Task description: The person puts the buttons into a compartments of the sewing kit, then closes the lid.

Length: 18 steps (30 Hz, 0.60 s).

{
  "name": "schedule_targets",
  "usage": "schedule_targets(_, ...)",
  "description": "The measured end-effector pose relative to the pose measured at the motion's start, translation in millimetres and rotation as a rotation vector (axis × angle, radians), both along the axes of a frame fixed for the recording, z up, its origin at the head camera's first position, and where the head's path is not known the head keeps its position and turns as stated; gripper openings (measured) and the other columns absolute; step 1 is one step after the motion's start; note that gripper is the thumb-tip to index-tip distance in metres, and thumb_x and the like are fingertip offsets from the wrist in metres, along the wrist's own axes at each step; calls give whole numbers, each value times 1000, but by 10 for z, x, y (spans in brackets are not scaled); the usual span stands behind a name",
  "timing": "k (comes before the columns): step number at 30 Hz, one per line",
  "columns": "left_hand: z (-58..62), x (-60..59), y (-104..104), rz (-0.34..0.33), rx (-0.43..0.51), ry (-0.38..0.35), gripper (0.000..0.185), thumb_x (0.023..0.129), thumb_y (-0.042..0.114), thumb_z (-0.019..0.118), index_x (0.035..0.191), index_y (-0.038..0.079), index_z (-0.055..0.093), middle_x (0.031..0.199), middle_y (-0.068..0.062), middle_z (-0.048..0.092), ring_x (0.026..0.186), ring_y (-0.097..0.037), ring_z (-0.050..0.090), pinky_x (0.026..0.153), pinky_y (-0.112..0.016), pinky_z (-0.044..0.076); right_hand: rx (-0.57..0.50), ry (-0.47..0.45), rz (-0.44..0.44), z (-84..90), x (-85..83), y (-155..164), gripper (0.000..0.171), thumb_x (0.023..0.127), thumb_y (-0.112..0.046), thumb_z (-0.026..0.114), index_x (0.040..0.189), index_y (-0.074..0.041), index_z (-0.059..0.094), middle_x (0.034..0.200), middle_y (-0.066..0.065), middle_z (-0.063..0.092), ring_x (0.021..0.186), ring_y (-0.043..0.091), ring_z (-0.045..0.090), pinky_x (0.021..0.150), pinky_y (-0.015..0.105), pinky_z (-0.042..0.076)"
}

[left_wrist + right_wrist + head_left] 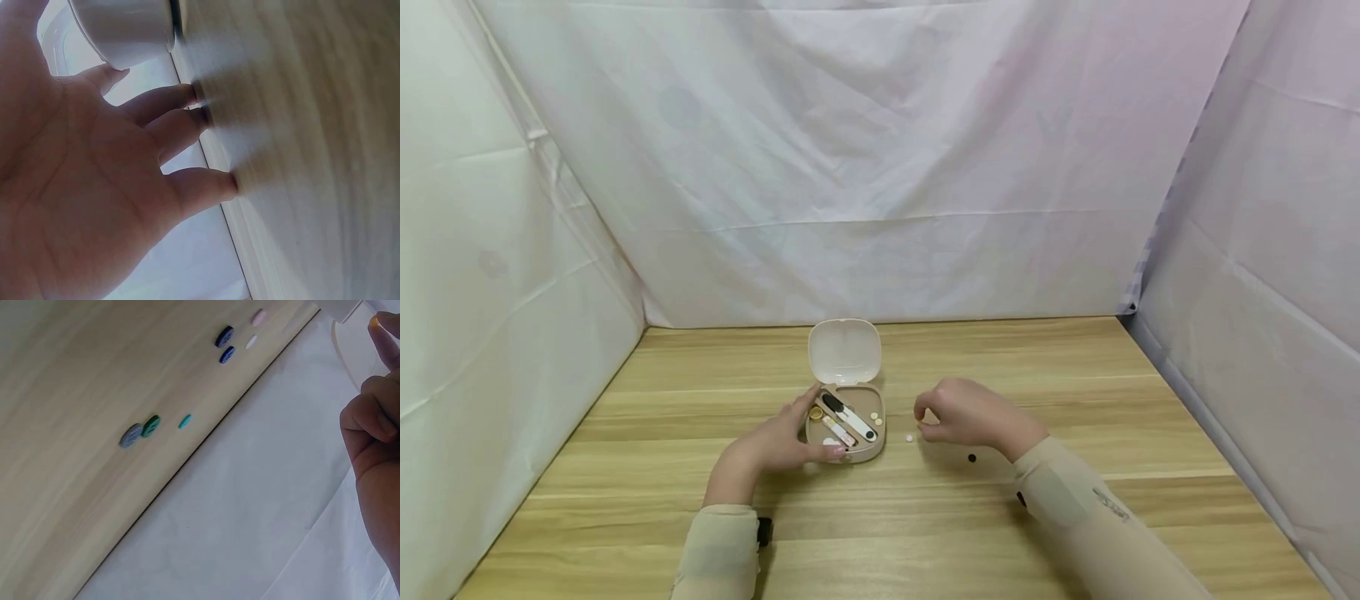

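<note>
A sewing kit case (pixel 867 454) lies on the table with its pale lid (pixel 845 352) raised. White thread snips (pixel 853 421) with a black end, a gold ring-shaped piece (pixel 816 413) and several small buttons lie inside. My left hand (pixel 771 440) holds the case at its left side, thumb along the front and index finger toward the back; in the left wrist view, its other fingertips (pixel 232 184) rest on the tabletop. Right of the case, my right hand (pixel 970 414) pinches a small yellow-orange button (pixel 374 321) between thumb and index finger.
A pink button (pixel 909 438) and a dark button (pixel 972 458) lie on the wood table near the right hand. In the right wrist view, navy (pixel 224 336), green (pixel 150 426) and grey (pixel 131 435) buttons are on the table too. White cloth (pixel 880 167) hangs behind and at both sides.
</note>
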<state>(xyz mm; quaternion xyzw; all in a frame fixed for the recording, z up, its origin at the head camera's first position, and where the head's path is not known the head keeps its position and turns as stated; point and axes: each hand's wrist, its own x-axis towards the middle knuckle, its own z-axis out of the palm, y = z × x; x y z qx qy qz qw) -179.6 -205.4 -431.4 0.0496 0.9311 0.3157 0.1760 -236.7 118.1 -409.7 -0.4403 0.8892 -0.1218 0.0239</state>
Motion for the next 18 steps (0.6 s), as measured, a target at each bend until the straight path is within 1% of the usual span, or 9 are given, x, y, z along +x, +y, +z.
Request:
schedule_targets(5, 5, 3, 14, 9, 5, 0, 126, 81, 63, 86, 173, 30, 7, 174, -31, 20, 158, -57, 26, 123, -77, 29, -7, 30, -14, 92, -55, -85, 11, 90, -16, 73, 98, -12, 80, 62, -10, 55, 54, 0, 41, 57, 21, 46)
schedule_targets(9, 14, 20, 26, 10, -2, -1, 126, 81, 65, 85, 173, 31, 7, 174, -30, 21, 158, -57, 26, 123, -76, 29, -3, 1, -41, 171, -91, -151, 12, 91, -16, 72, 100, -12, 79, 59, -9, 52, 52, 2, 43, 58, 23, 46)
schedule_targets(14, -2, 27, 31, 17, 2, -4, 126, 81, 63, 86, 173, 29, 8, 174, -33, 20, 158, -58, 25, 124, -76, 29, 15, -20, -44, 190, -148, -241, 13, 93, -19, 72, 102, -13, 79, 63, -9, 51, 57, 5, 43, 59, 24, 45)
schedule_targets(18, -12, 17, 33, 22, 6, -8, 127, 80, 64, 86, 173, 29, 8, 174, -31, 21, 158, -57, 27, 124, -75, 30, 28, -2, -36, 181, -198, -336, 12, 93, -20, 73, 101, -15, 79, 66, -9, 54, 61, 6, 44, 61, 25, 46)
